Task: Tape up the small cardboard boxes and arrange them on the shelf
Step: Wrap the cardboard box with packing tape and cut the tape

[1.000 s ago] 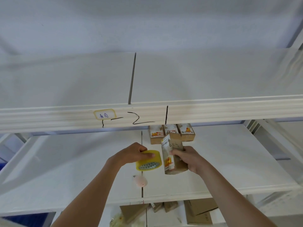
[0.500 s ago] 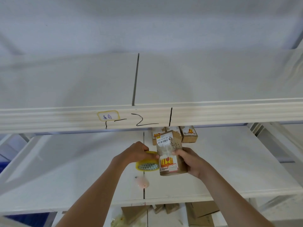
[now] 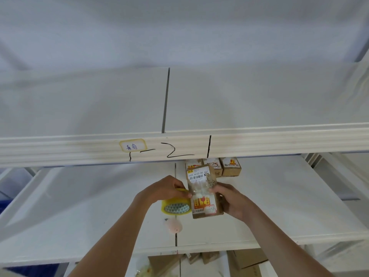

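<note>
My right hand grips a small cardboard box by its right side, tilted, with its white shipping label facing me, above the middle shelf. My left hand holds a yellow roll of tape, and its fingertips touch the box's left edge. Clear tape shines across the box's face. Three small boxes stand in a row at the back of this shelf, partly hidden behind the held box and the upper shelf's front beam.
A small pink object lies on the shelf below the tape roll. The upper shelf's front beam carries a yellow label and black marker lines. Flat cardboard pieces lie on the shelf below.
The box has turned so its labelled face points at me and sits a little higher. My left hand with the tape roll has closed in against the box's left edge.
</note>
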The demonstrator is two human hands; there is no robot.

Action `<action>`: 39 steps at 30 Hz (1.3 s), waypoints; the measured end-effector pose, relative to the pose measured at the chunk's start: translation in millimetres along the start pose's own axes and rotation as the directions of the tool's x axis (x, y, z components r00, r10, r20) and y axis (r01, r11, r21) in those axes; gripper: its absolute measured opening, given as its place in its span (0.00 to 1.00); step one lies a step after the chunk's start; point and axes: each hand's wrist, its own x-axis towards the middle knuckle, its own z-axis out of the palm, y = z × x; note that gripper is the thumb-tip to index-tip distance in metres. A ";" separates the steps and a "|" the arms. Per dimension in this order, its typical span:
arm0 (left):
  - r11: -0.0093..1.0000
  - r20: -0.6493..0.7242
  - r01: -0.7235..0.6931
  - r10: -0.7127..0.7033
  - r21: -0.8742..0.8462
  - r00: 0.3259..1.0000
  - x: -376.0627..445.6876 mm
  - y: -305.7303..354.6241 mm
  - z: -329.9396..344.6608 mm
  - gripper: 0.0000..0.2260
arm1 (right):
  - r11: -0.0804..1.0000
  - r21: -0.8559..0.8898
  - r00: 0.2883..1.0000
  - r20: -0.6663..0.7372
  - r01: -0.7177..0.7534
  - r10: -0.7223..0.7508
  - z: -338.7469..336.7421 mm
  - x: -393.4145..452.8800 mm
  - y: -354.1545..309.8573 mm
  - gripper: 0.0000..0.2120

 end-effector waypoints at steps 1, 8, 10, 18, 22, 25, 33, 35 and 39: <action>1.000 -0.004 0.003 -0.003 0.012 1.000 0.2 -1.6 0.9 0.19 | 1.000 -0.010 1.000 -0.010 -0.005 0.005 0.3 0.3 1.0 0.15; 0.995 -0.060 0.009 -0.003 0.095 0.998 8.1 -6.5 4.5 0.16 | 0.988 -0.153 0.985 -0.169 -0.014 -0.013 29.4 8.1 6.8 0.20; 0.990 -0.055 0.024 -0.016 0.136 0.998 8.5 -10.1 3.9 0.15 | 0.961 -0.274 0.977 -0.211 -0.022 -0.037 39.3 10.1 9.4 0.25; 0.995 -0.032 0.058 -0.061 -0.079 0.998 4.6 -20.1 4.6 0.22 | 0.984 -0.179 0.977 -0.208 0.016 -0.053 30.4 8.1 3.1 0.18; 0.992 -0.021 0.042 -0.044 -0.119 0.999 1.0 -17.8 2.3 0.22 | 0.988 -0.151 0.971 -0.232 0.031 -0.066 29.3 12.1 -1.3 0.22; 0.993 -0.026 0.039 -0.042 -0.108 0.999 -1.0 -16.7 0.5 0.21 | 0.991 -0.128 0.971 -0.229 0.037 -0.066 28.3 13.7 -3.8 0.25; 0.998 -0.103 0.046 -0.043 0.034 0.994 -1.7 -11.7 2.1 0.25 | 0.993 -0.105 0.975 -0.210 0.056 -0.077 20.3 10.8 -1.8 0.27; 0.999 -0.105 0.045 -0.041 0.032 0.994 -0.7 -13.5 4.1 0.25 | 0.991 -0.117 0.972 -0.217 0.062 -0.086 18.1 10.7 -1.7 0.28; 0.998 -0.105 0.055 -0.051 0.040 0.993 0.9 -17.4 7.1 0.25 | 0.990 -0.130 0.970 -0.228 0.054 -0.083 16.7 10.9 -1.5 0.29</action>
